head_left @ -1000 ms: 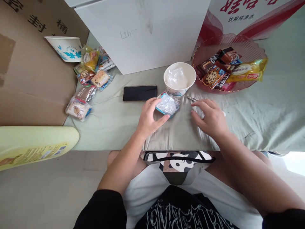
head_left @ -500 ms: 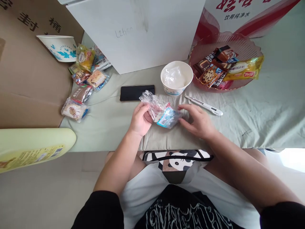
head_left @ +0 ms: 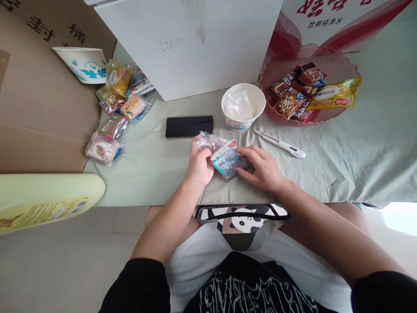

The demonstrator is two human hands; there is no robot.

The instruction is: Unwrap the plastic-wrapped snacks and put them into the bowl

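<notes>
A crumpled clear plastic snack wrapper (head_left: 226, 163) with blue and red printing is held above the cloth near the table's front edge. My left hand (head_left: 199, 165) is closed on its left end, thumb pressed over the film. At its right side, my right hand (head_left: 260, 167) has curved fingers around the edge, thumb and forefinger on the plastic. Just beyond stands a white paper bowl (head_left: 243, 125) with clear film inside. A white utility knife (head_left: 280, 143) lies right of the bowl, and a black phone (head_left: 189, 126) lies left of it.
A pink ribbed bowl (head_left: 350, 65) of packaged snacks stands at right. Several wrapped snacks (head_left: 104, 148) lie at left beside a tilted paper bowl (head_left: 86, 65) and a cardboard box (head_left: 42, 108). A white box (head_left: 195, 52) stands behind; a yellow-green container (head_left: 48, 195) is at front left.
My left hand has shifted slightly right and wrapped more around the wrapper. My right hand has moved left onto the wrapper's edge. The view has shifted slightly.
</notes>
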